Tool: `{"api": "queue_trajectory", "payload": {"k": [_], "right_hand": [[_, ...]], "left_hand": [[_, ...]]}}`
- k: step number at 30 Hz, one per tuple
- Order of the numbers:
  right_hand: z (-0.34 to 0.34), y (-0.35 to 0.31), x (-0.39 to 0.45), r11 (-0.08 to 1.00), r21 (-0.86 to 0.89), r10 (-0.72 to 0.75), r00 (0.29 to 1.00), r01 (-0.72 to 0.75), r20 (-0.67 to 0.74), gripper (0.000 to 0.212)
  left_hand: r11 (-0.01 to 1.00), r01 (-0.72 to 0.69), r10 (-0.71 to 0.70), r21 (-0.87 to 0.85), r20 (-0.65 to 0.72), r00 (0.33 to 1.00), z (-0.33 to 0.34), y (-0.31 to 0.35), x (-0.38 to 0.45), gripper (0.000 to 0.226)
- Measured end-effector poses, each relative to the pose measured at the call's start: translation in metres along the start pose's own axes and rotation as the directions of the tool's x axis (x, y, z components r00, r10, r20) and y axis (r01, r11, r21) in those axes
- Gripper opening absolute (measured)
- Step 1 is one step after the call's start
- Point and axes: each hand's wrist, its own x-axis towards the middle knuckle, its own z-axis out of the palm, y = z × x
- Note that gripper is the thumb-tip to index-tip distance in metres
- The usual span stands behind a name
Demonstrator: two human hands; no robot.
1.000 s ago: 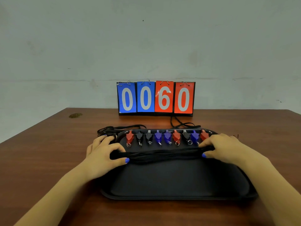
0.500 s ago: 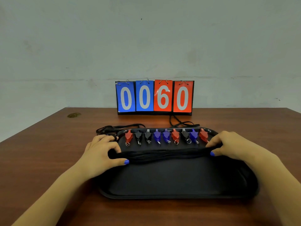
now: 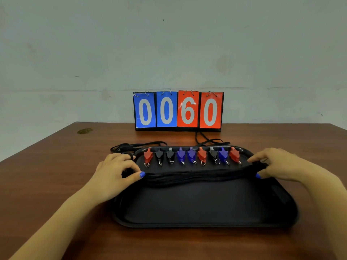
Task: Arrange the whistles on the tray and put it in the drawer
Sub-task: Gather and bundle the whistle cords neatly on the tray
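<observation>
A black tray (image 3: 204,209) lies on the brown table in front of me. Several whistles (image 3: 191,155), red, black and blue, stand in a row along the tray's far rim, each with a small ring. Their black lanyards are gathered into one bundle of cords (image 3: 199,175) that stretches across the tray just below the row. My left hand (image 3: 114,173) pinches the bundle's left end at the tray's left rim. My right hand (image 3: 276,164) pinches the right end at the right rim.
A flip scoreboard (image 3: 178,110) reading 0060 stands at the table's far edge against the wall. Loose black cords (image 3: 131,146) trail on the table behind the tray's left corner, and more lie behind its right side (image 3: 208,140). No drawer is in view.
My right hand has slid to the right along the bundle, out to the tray's right rim, pulling the cords longer and straighter. My left hand has stayed put.
</observation>
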Motion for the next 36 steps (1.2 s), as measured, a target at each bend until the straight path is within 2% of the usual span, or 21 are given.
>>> {"api": "queue_trajectory", "payload": {"k": [3, 5, 9, 13, 16, 18, 21, 24, 25, 28, 30, 32, 36], "right_hand": [[0.0, 0.006, 0.002, 0.998, 0.06, -0.005, 0.999, 0.007, -0.032, 0.052], [0.001, 0.01, 0.004, 0.997, 0.079, 0.006, 0.999, -0.002, -0.047, 0.052], [0.004, 0.022, 0.007, 0.984, 0.178, 0.027, 0.999, -0.02, -0.038, 0.039], [0.005, 0.024, 0.01, 0.973, 0.229, 0.02, 0.999, -0.008, -0.048, 0.026], [0.006, 0.024, 0.011, 0.967, 0.254, 0.032, 0.998, -0.017, -0.056, 0.022], [0.006, 0.023, 0.011, 0.968, 0.249, 0.035, 0.997, -0.016, -0.07, 0.024], [0.005, 0.021, 0.009, 0.975, 0.223, -0.006, 1.0, 0.008, -0.012, 0.032], [0.005, 0.017, 0.007, 0.981, 0.192, -0.031, 0.999, 0.025, 0.029, 0.021], [0.004, 0.016, 0.007, 0.985, 0.172, -0.024, 0.999, 0.02, 0.022, 0.021], [0.004, 0.013, 0.005, 0.991, 0.136, 0.004, 1.0, -0.003, -0.005, 0.028], [0.003, 0.011, 0.004, 0.992, 0.122, 0.02, 1.0, -0.017, -0.02, 0.029], [0.003, 0.011, 0.004, 0.992, 0.122, 0.037, 0.998, -0.031, -0.053, 0.028], [0.003, 0.011, 0.002, 0.988, 0.145, 0.054, 0.997, -0.046, -0.049, 0.027]], "left_hand": [[1.0, 0.027, -0.027, -0.002, 0.034, 0.999, -0.001, 0.005, -0.002, 0.014], [0.999, -0.009, 0.008, -0.034, -0.026, 1.0, -0.002, 0.004, -0.001, 0.017], [0.998, -0.024, 0.019, -0.061, -0.08, 0.997, -0.001, -0.002, 0.001, 0.018], [0.998, 0.007, -0.008, -0.065, -0.017, 1.0, -0.003, 0.001, -0.002, 0.006], [0.997, 0.08, -0.079, -0.004, 0.111, 0.991, -0.004, 0.004, -0.003, 0.059], [0.997, 0.081, -0.08, -0.002, 0.144, 0.986, -0.006, 0.006, -0.005, 0.079], [0.997, 0.071, -0.068, -0.022, 0.116, 0.991, -0.005, 0.006, -0.004, 0.081], [0.999, 0.036, -0.037, 0.037, 0.045, 0.998, 0.0, 0.006, -0.001, 0.077], [0.998, 0.018, -0.021, 0.064, 0.036, 0.999, 0.001, 0.008, -0.001, 0.071], [0.977, -0.027, 0.019, 0.211, 0.037, 0.999, 0.002, 0.015, 0.0, 0.036], [0.955, -0.042, 0.03, 0.293, 0.045, 0.999, 0.0, 0.018, 0.001, 0.026], [0.936, -0.04, 0.019, 0.351, 0.063, 0.998, -0.001, 0.016, 0.001, 0.026], [0.911, 0.018, -0.048, 0.413, 0.062, 0.997, 0.001, 0.015, 0.002, 0.042]]}}
